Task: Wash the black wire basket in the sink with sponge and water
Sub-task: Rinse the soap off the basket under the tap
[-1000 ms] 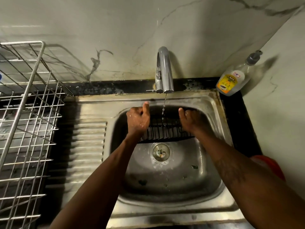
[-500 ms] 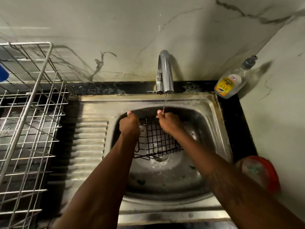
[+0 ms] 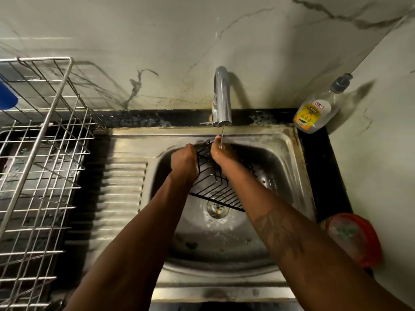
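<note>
Left hand (image 3: 183, 162) and right hand (image 3: 219, 152) hold the basket (image 3: 214, 188) tilted in the sink (image 3: 283, 158).

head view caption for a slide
Left hand and right hand hold the black wire basket under the running tap, over the sink

bottle (image 3: 314, 113), label reads "GEL"

Basket: black wire basket (image 3: 215, 187) tilted steeply in the sink (image 3: 289, 144), above the drain (image 3: 216, 209).
Left hand (image 3: 184, 162): grips the basket's left side.
Right hand (image 3: 219, 151): holds its top rim, under the tap (image 3: 222, 97)'s thin stream (image 3: 222, 134).
</note>
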Available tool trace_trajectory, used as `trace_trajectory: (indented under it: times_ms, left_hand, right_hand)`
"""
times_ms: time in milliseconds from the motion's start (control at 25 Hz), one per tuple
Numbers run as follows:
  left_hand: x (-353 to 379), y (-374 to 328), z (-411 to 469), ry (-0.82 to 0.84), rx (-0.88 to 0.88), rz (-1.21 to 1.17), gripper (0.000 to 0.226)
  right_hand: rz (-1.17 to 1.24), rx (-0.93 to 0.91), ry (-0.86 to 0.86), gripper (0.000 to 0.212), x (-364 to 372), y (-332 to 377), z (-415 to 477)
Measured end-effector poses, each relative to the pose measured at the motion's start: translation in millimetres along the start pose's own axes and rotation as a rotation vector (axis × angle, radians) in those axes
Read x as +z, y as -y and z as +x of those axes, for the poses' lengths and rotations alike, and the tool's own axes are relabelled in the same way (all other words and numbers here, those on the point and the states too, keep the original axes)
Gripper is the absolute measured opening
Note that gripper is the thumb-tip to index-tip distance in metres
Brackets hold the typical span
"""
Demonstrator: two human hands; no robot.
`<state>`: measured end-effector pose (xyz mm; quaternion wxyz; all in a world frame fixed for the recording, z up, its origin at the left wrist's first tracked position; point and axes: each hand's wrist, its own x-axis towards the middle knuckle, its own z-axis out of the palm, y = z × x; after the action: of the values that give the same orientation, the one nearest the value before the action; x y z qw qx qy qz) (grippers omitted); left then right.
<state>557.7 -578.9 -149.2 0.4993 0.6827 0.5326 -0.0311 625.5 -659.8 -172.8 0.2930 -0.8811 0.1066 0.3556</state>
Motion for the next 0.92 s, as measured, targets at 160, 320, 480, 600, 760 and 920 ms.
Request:
trace_trajectory:
  times_ms: [160,320,480,600,760,920]
  left_hand:
    - [-12,7,10,-0.064,0.053,0.232,0.031]
    - [-30,7,9,-0.055,0.165,0.413,0.026]
    - [-38,9,9,-0.063,0.203,0.621,0.029]
    - [-40,11,7,-0.074,0.342,0.700,0.028]
    - [-45,12,6,-0.016,0.308,0.714,0.031]
    - [-50,11,5,0.001,0.305,0.727,0.034]
  right_hand:
    - [-0.144,-0.288,0.044,0.088,18,-7,-36]
    - [-0.006,0.031,0.026,0.099,14,-55,20]
    - [0.027,0.175,-0.048,0.083,22,-64,51]
    - [-0.036,0.079,0.003,0.084,26,-16,-16]
    - [-0.062,0.036,0.054,0.086,38,-8,-3]
    - [0.043,0.143,-0.079,0.085,61,-63,110]
